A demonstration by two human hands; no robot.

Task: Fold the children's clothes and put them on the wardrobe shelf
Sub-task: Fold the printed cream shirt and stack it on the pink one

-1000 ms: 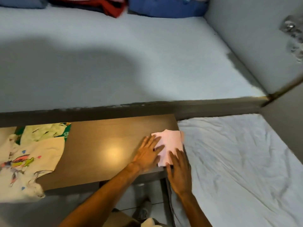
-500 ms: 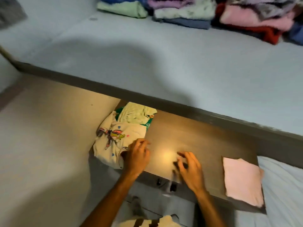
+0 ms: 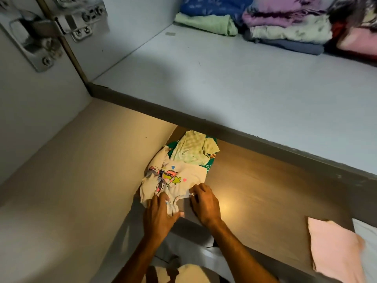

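Observation:
A cream child's shirt with a colourful dragonfly print (image 3: pixel 173 178) lies crumpled at the left end of the brown table (image 3: pixel 265 193). My left hand (image 3: pixel 160 214) pinches its near hem at the table's edge. My right hand (image 3: pixel 204 201) grips the shirt's right lower edge. Behind the shirt lies a pale green garment (image 3: pixel 193 150) on top of a dark green one (image 3: pixel 209 166). A folded pink garment (image 3: pixel 334 250) rests at the table's right end. Above the table runs the grey wardrobe shelf (image 3: pixel 224 82).
Several folded clothes are stacked at the shelf's back right, among them a green one (image 3: pixel 206 24), a purple one (image 3: pixel 285 13) and a blue one (image 3: pixel 212 5). A wardrobe door with metal hinges (image 3: pixel 51 27) stands open on the left. White bedding (image 3: pixel 367 237) touches the table's right end.
My view swung left from the pink garment to the clothes pile. Both hands left the folded pink garment, moved left along the table, and took hold of the cream printed shirt.

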